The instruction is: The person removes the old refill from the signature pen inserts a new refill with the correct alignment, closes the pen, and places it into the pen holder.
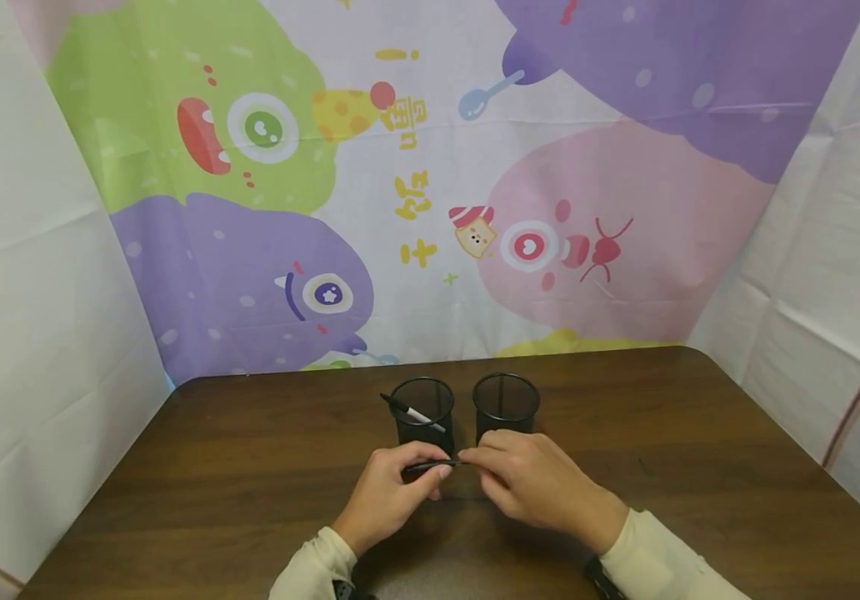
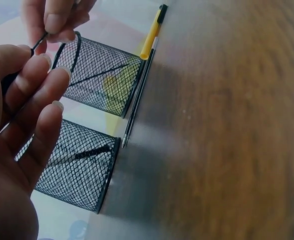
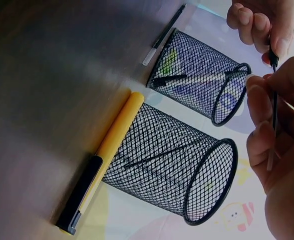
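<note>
Both hands (image 1: pixel 467 487) pinch a black pen (image 1: pixel 430 466) lying crosswise, left-to-right.

Head camera high, facing forward and down over the table (image 1: pixel 250 467), wrist cameras close and low beside each hand, rolled sideways, all three sharing the two mesh cups (image 1: pixel 464 410).

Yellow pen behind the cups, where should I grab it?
Probably its black end, pinched from above. The yellow pen lies flat on the table with its barrel tight against the bottom of a mesh cup, leaving no finger room there. The black end sticks out past the cup, free on both sides.
</note>
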Demonstrator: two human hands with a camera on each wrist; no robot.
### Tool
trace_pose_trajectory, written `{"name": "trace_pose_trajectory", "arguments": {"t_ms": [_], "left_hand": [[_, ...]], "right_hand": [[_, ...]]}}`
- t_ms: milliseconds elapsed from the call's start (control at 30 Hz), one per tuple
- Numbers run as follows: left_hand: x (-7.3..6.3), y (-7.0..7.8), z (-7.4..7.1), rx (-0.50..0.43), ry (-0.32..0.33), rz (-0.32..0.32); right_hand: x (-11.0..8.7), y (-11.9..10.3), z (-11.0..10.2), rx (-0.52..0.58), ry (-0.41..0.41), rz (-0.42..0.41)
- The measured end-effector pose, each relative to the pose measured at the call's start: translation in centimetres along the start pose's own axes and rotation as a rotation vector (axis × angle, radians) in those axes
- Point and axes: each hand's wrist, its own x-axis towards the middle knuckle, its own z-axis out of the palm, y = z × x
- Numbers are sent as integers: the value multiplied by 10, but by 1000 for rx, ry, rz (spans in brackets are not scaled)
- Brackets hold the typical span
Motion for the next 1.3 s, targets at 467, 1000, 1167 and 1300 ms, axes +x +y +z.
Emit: {"name": "trace_pose_trajectory", "arguments": {"t_ms": [467,1000,1167,1300], "left_hand": [[0,-35,3,-17,-40,64],[0,-28,4,-5,-25,46],[-1,-8,1,-1,-21,49],[-1,5,-1,-8,-22,53]], "right_hand": [[1,-2,2,75,-4,15],[2,-8,3,135,-37,141],[1,-8,2,169,-65,165],[0,-7,1,172,-94,201]]}}
